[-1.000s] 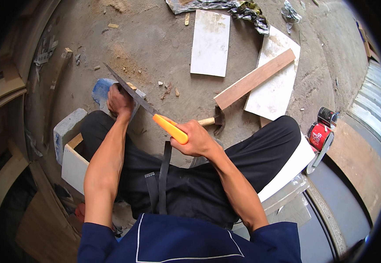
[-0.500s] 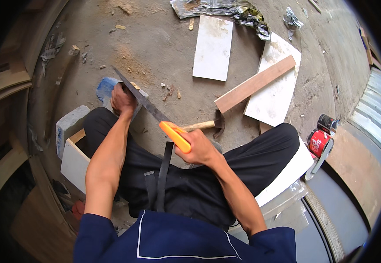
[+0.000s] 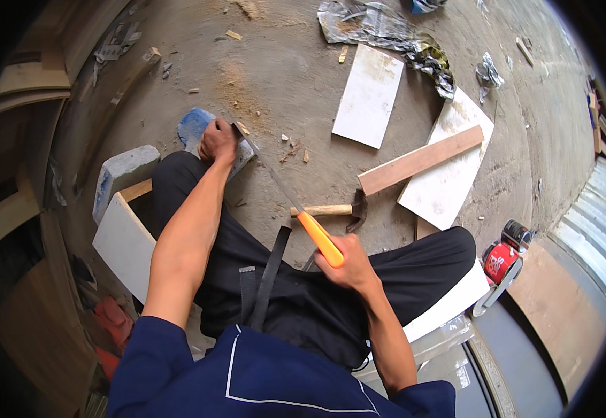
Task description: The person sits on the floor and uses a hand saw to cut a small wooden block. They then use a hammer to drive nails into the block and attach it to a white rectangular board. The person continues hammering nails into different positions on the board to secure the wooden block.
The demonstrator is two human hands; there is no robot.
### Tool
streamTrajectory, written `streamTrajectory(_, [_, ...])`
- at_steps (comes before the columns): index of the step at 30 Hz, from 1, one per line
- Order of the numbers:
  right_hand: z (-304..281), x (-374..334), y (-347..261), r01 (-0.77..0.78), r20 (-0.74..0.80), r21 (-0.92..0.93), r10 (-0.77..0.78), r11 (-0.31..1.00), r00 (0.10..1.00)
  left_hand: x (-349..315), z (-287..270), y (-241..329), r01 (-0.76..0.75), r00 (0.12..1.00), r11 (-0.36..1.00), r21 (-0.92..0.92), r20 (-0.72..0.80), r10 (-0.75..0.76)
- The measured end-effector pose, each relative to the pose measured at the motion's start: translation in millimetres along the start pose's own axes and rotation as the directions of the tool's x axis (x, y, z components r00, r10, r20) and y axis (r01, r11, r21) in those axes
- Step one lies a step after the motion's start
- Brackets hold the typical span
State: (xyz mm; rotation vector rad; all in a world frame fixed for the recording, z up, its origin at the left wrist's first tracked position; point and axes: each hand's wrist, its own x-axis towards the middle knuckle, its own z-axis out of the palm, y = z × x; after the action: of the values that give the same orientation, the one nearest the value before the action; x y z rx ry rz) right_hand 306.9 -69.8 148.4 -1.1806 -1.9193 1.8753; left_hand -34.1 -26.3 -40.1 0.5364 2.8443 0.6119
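Note:
My right hand [image 3: 350,263] is wrapped round the orange handle of a handsaw [image 3: 322,239], close above my lap. The saw's thin blade slants up and left, its far end beside my left hand [image 3: 218,141]. That hand is closed and presses down on a blue and grey block [image 3: 195,125] on the ground. A small pale piece of wood [image 3: 243,128] pokes out past the blade there; the fingers hide the rest of it. Just beyond the saw handle lies a hammer [image 3: 327,210] with a wooden handle and dark head.
White boards [image 3: 368,96] and a reddish wood strip [image 3: 421,160] lie ahead to the right, near crumpled foil-like wrapping [image 3: 386,31]. Sawdust [image 3: 236,83] is scattered ahead. A concrete block [image 3: 125,174] stands left of my knee. Red and black cans [image 3: 502,260] sit at right.
My right hand has drawn the saw back toward my body, down and right, so less blade reaches past my left hand. The left hand stays at the block. The whole view has shifted slightly.

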Motion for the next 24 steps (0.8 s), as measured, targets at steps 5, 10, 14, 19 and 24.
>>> streamTrajectory(5, [-10, -17, -16, 0.078, -0.042, -0.109, -0.083, 0.991, 0.996, -12, -11, 20, 0.100, 0.995, 0.995, -0.006, 0.017, -0.100])
streamTrajectory(10, [6, 22, -10, 0.213, -0.122, -0.145, -0.231, 0.966, 0.965, -17, -16, 41, 0.122, 0.989, 0.992, -0.022, -0.087, -0.123])
streamTrajectory(14, [33, 83, 4, 0.245, -0.113, -0.188, -0.269, 0.951, 0.956, -13, -15, 41, 0.220, 0.975, 0.975, 0.036, 0.016, -0.221])
streamTrajectory(19, [54, 121, 12, 0.202, -0.060, -0.174, -0.216, 0.964, 0.975, -11, -5, 30, 0.163, 0.977, 0.987, -0.005, -0.137, -0.162])
streamTrajectory(24, [52, 126, 11, 0.225, -0.084, -0.164, -0.241, 0.960, 0.967, -8, 4, 22, 0.130, 0.990, 0.988, 0.086, -0.061, -0.125])
